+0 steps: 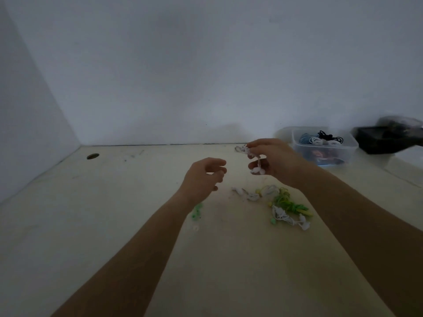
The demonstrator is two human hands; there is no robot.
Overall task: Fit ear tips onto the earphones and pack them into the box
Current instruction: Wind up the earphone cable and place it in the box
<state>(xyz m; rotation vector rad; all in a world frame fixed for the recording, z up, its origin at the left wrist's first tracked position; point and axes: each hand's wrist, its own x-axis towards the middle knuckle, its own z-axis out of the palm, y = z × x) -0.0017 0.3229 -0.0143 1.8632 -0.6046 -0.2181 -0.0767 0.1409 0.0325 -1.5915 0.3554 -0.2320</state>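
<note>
— Our two bare forearms come in from the near edge, over the pale cream bench [114, 225]. How do our hands stand?

— Our right hand [272, 161] is raised above the bench, pinching a white corded earphone set [256, 163]; the cord runs from the fingertips down to white buds hanging by the thumb. Our left hand [203, 177] is just beside it, fingers loosely curled, narrow. We cannot tell whether it holds anything small.

— Where do the other pieces lie, taking the right hand as our mark?

— Below it, nearer to us, lies a tangle of white and green-yellow earphone cords [286, 207], with another white earphone pair [247, 194] just to its left. Small mint-green ear tips [197, 212] lie under our left wrist, too blurred to count.

— And the box?

— Beyond the right hand and to its right stands a clear plastic box [325, 149], open at the top, holding coiled blue, white and black cords. Further right again sits a dark tray [384, 140], blurred. Far left of the hand we see a round hole in the bench [93, 156].
</note>
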